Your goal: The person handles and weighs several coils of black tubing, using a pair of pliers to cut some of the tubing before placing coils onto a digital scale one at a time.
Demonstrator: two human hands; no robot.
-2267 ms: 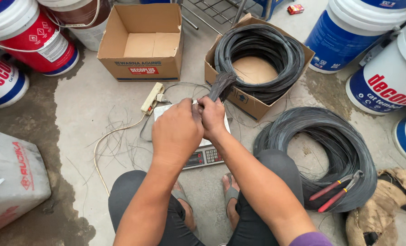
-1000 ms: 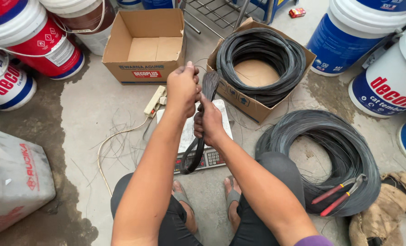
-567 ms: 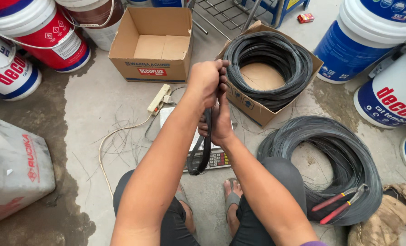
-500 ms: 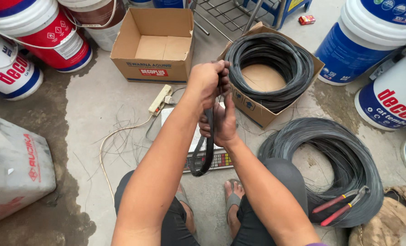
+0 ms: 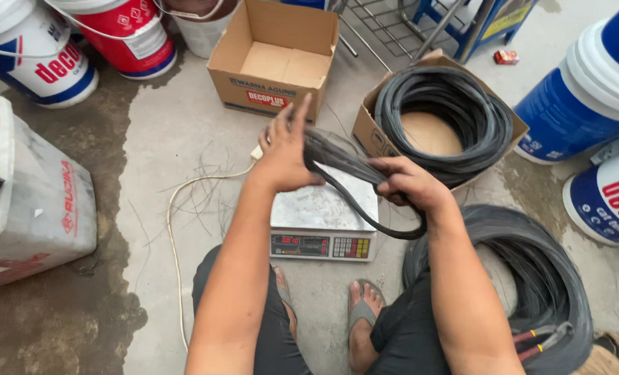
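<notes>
A person squats on the concrete floor (image 5: 184,139) and works a small bundle of black wire (image 5: 355,182) with both bare hands, holding it in the air just above the steel platform of a digital scale (image 5: 321,221) that stands between the knees. The left hand (image 5: 285,149) has its fingers spread wide and upright, its palm pressed against the near end of the bundle rather than closed around it; the right hand (image 5: 410,186) has its grip closed on the other end, where the strands bend into a loop that hangs down toward the front of the scale. The bundle looks blurred at the left hand, so the exact lie of the strands there cannot be told. Behind the hands a cardboard box (image 5: 440,111) holds a coil of the same black wire, an empty cardboard box (image 5: 275,59) sits to its left, and a larger wire coil (image 5: 532,271) lies on the floor by the right knee with red-handled pliers (image 5: 542,337) resting on it. A white power cord (image 5: 177,229) trails over the floor, and paint buckets (image 5: 601,83) ring the spot. The step in hand looks like shaping a portion of wire into a compact hank; the next move seems to call for both hands gathering the strands tight so that none spring loose.
</notes>
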